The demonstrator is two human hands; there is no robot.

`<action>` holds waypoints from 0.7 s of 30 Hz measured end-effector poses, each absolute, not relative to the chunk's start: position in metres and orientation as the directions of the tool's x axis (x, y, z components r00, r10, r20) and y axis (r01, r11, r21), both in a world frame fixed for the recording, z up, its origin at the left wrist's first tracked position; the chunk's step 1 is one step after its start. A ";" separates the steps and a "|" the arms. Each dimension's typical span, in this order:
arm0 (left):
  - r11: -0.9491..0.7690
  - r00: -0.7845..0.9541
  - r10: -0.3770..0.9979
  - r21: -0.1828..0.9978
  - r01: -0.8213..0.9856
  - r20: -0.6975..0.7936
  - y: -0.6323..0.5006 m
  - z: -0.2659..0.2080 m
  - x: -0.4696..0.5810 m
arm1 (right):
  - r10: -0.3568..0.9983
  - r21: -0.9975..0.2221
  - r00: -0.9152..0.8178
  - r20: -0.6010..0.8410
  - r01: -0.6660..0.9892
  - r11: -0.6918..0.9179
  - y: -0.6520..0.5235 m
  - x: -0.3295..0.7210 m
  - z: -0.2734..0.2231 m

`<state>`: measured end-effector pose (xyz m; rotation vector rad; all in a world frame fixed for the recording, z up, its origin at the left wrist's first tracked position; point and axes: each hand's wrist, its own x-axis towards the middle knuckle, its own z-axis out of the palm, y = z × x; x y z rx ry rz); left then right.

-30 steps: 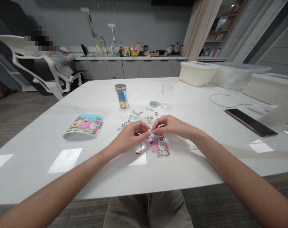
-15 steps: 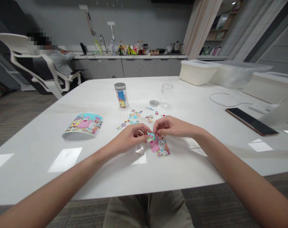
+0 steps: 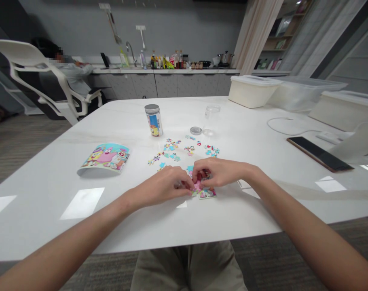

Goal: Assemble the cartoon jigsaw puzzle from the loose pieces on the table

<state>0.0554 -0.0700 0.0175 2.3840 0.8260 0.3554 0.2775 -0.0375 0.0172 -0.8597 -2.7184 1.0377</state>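
The puzzle (image 3: 207, 193) lies partly beneath the right hand (image 3: 216, 171).

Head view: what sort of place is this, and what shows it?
Probably an office pantry or shared kitchen, judging by the long grey-fronted counter, the curved metal tap and the white-framed black office chair.

Tabletop (image 3: 126, 230) bright, square glare patches (image 3: 82, 203) | back wall (image 3: 184, 32) dimmer | wide-angle stretch at edges | puzzle pieces (image 3: 170, 148) soft

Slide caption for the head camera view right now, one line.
Left hand and right hand at a partly joined puzzle, loose pieces beyond, curved picture sheet on the left.
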 end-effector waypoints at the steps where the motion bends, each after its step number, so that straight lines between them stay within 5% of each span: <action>1: -0.659 0.786 0.616 0.587 0.470 0.063 -0.070 0.017 0.056 | 0.544 -0.641 -0.833 -0.100 0.472 0.605 -0.037 0.277 0.018; 13: -0.810 0.853 0.501 0.427 0.401 0.148 -0.068 0.011 0.054 | 0.532 -0.671 -0.837 -0.130 0.470 0.574 -0.036 0.278 0.017; 21: -0.956 0.960 0.239 0.209 0.206 0.144 -0.071 0.014 0.051 | 0.530 -0.655 -0.840 -0.115 0.466 0.595 -0.035 0.278 0.017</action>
